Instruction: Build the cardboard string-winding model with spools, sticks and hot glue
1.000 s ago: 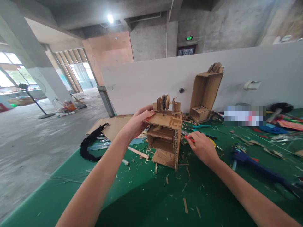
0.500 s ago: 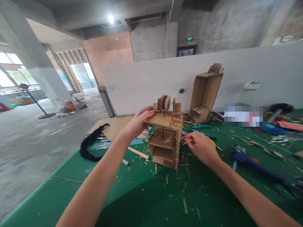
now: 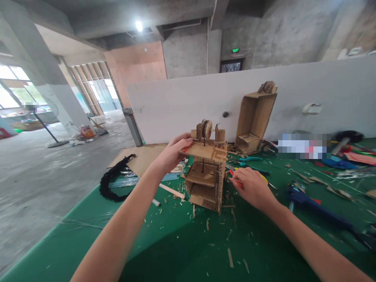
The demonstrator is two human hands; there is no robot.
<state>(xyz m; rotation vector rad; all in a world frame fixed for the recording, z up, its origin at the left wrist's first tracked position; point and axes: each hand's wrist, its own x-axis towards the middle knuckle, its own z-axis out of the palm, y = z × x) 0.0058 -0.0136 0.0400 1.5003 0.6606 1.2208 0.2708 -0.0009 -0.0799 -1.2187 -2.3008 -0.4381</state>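
- My left hand (image 3: 175, 150) pinches the box (image 3: 205, 180) at its top left, thumb uppermost; the box stands upright between my hands.
- My right hand (image 3: 254, 186) curls its fingers by the box's right side; I can't tell what they pinch.
- Red handle (image 3: 231, 172): at my right fingertips, partly hidden.
- Teal pliers (image 3: 252, 159): just beyond those fingers.
- Tall box (image 3: 255, 117): farther beyond them.
- Blue tool (image 3: 317, 207): right of them, apart.
- Stick (image 3: 172, 191): nearer me than my left fingers.
- Black loop (image 3: 107, 184): left of them.
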